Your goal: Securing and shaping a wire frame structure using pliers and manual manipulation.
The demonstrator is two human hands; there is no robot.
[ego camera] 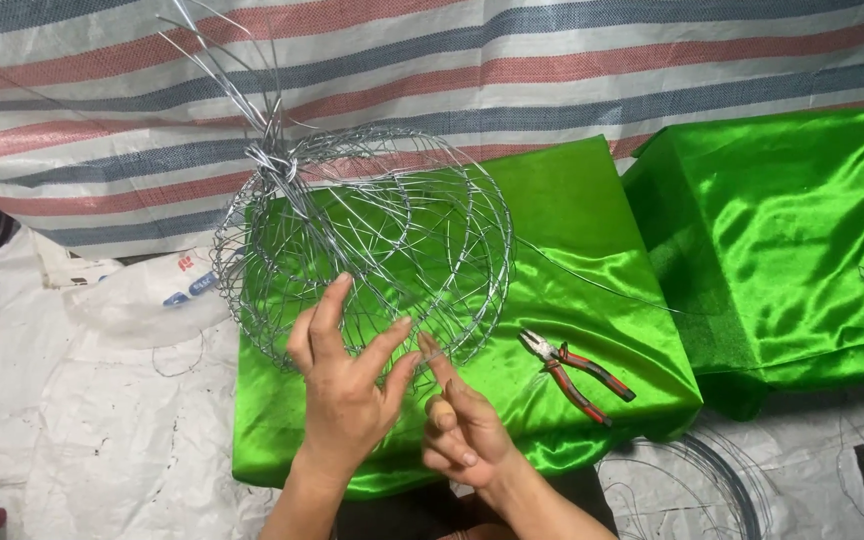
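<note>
A round cage of bent silver wire [367, 240] lies on its side on a block covered in shiny green cloth [592, 290]. Its loose wire ends are twisted into a bundle at the upper left and stick up. My left hand [345, 385] has spread fingers pressed against the cage's near rim. My right hand [462, 425] is beside it, index finger stretched to the rim, pinching a thin wire strand there. A small tan object shows under its fingers; I cannot tell what it is.
Red-handled pliers [574, 374] lie on the green cloth right of my hands. A second green-covered block [782, 240] stands to the right, with another wire shape at the frame edge. Wire coils [692, 480] lie on the white floor sheet. A striped tarp hangs behind.
</note>
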